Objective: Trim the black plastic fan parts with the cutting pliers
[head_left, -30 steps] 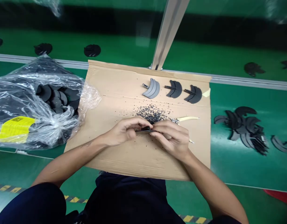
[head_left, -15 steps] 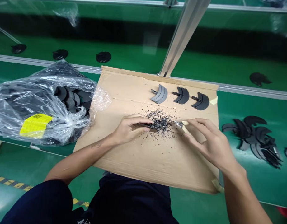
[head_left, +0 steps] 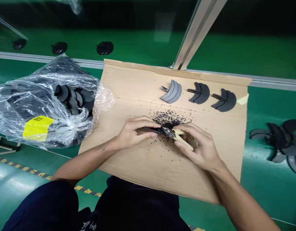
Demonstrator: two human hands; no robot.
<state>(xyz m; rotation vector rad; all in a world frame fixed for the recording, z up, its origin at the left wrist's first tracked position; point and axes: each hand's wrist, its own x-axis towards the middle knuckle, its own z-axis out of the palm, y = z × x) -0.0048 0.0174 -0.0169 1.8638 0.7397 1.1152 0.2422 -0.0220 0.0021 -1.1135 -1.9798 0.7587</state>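
Observation:
My left hand (head_left: 133, 133) pinches a thin dark plastic part (head_left: 150, 130) flat against the cardboard sheet (head_left: 143, 163). My right hand (head_left: 198, 146) is wrapped round cream-handled cutters (head_left: 180, 136), whose metal jaws meet the part's right end. A heap of small black trimmings (head_left: 167, 118) lies just beyond both hands. Three crescent-shaped parts sit in a row at the sheet's far side: a grey one (head_left: 173, 92) and two black ones (head_left: 201, 93) (head_left: 226, 100).
A clear plastic bag (head_left: 44, 109) with a yellow label, full of black parts, lies left of the cardboard. A loose pile of black crescents (head_left: 280, 141) is on the green surface at right. A metal rail (head_left: 270, 84) and a slanted post (head_left: 198, 30) run behind.
My right hand left the part, reached right to the cutters on the cardboard, picked them up and brought them back to the part. My left hand stayed holding the part.

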